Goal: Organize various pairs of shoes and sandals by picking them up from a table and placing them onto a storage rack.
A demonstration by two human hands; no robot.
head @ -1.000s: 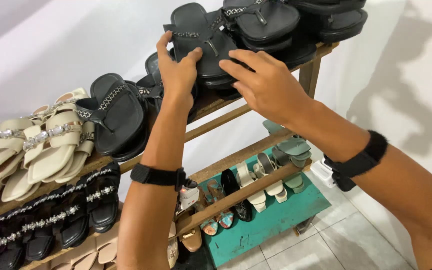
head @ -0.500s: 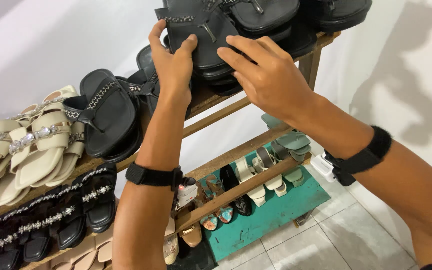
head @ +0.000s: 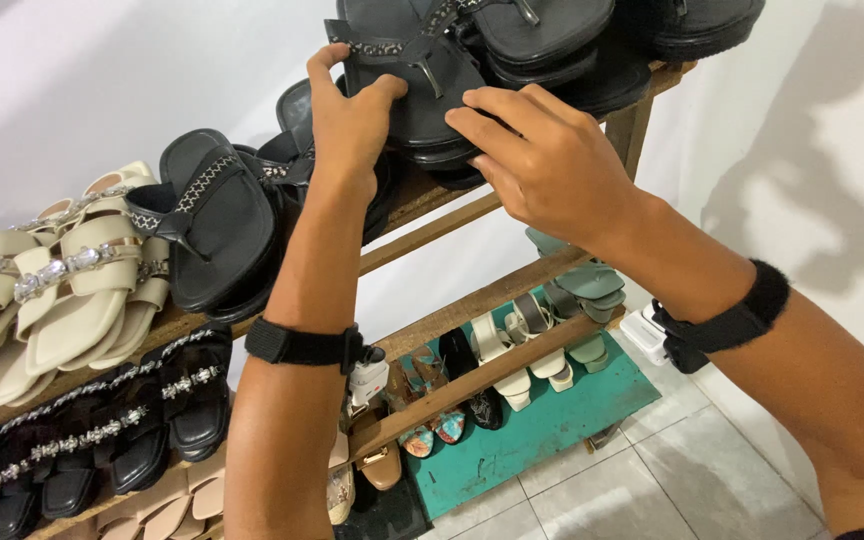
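Observation:
A stack of black thong sandals with studded straps sits on the top shelf of a wooden shoe rack. My left hand grips the left edge of the top sandal, thumb over its sole. My right hand presses its fingertips on the sandal's right side. Both wrists wear black bands. More black sandals lie stacked to the right on the same shelf.
Another black sandal pair and beige jewelled sandals rest further left. Lower shelves hold black strappy shoes and mixed small sandals. A teal mat lies on grey tiles. A white wall stands behind.
Both hands have stayed on the top black sandal while the view shifted slightly; the sandal stack sits a little higher in the frame and my right fingers have closed in on it.

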